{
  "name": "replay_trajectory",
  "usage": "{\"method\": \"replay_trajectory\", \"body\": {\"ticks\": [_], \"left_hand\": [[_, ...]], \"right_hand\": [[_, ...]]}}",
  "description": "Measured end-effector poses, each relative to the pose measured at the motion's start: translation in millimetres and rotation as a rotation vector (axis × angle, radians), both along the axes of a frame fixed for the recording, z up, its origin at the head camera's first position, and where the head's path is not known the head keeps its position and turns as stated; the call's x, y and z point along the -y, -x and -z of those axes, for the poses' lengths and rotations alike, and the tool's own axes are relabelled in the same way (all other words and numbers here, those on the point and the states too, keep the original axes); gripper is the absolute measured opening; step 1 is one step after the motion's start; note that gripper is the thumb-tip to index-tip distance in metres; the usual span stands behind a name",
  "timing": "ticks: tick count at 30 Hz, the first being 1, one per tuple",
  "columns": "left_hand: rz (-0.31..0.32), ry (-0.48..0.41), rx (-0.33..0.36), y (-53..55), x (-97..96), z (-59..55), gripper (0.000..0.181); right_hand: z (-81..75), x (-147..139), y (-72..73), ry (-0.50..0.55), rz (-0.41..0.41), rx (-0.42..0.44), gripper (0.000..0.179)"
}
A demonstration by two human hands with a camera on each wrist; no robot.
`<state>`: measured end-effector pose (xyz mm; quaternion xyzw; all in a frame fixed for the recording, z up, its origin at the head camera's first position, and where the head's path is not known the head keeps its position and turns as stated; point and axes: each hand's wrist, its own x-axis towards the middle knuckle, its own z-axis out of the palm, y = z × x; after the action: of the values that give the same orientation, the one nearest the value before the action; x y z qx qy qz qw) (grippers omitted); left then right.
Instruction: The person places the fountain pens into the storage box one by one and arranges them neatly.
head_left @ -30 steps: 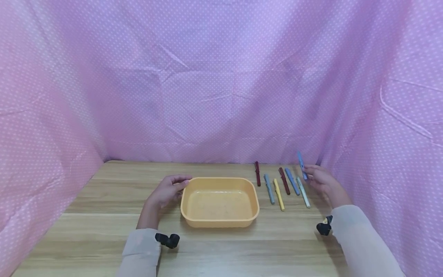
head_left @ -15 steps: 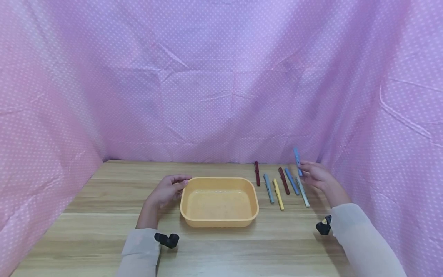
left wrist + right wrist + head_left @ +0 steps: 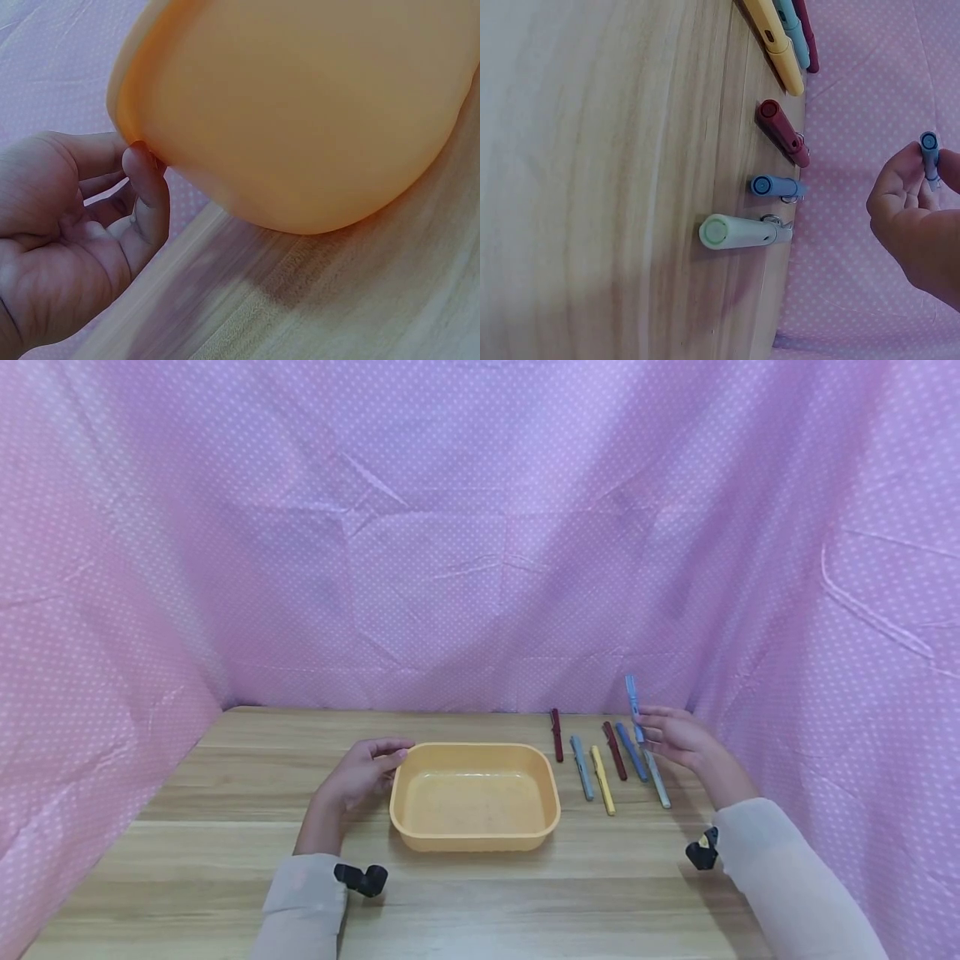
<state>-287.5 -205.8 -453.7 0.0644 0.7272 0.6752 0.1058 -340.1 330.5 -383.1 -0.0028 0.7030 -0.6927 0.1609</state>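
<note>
Right hand (image 3: 678, 739) pinches the held pen (image 3: 632, 697) clear of the table (image 3: 465, 910). Pen's long axis points away from the person, far end slightly left; near end overlaps the white pen (image 3: 658, 785) in the head view. Left hand (image 3: 362, 772) pinches the tray (image 3: 474, 843) at its far-left rim.

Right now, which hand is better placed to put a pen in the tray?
Probably the right hand: it pinches a blue pen above the table, with the other pens nearby. The left hand grips the tray's far left corner, on the side away from the pens.
</note>
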Motion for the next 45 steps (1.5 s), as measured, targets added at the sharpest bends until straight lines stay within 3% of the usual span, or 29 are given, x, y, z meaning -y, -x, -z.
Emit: {"method": "replay_trajectory", "body": {"ticks": [13, 21, 31, 45], "left_hand": [[-0.033, -0.016, 0.028, 0.0, 2.3, -2.3, 0.037], [-0.025, 0.007, 0.018, 0.4, 3.8, -3.4, 0.037], [-0.005, 0.007, 0.006, 0.5, 2.2, -2.7, 0.039], [-0.016, 0.038, 0.002, 0.5, 0.5, -1.9, 0.037]], "right_hand": [[-2.4, 16.1, -1.4, -0.004, -0.049, -0.014, 0.061], [-1.6, 21.2, -1.7, -0.127, -0.094, -0.044, 0.064], [-7.6, 33.4, -7.3, -0.124, -0.168, -0.057, 0.060], [-13.6, 55.3, -11.4, -0.132, -0.176, -0.068, 0.061]]}}
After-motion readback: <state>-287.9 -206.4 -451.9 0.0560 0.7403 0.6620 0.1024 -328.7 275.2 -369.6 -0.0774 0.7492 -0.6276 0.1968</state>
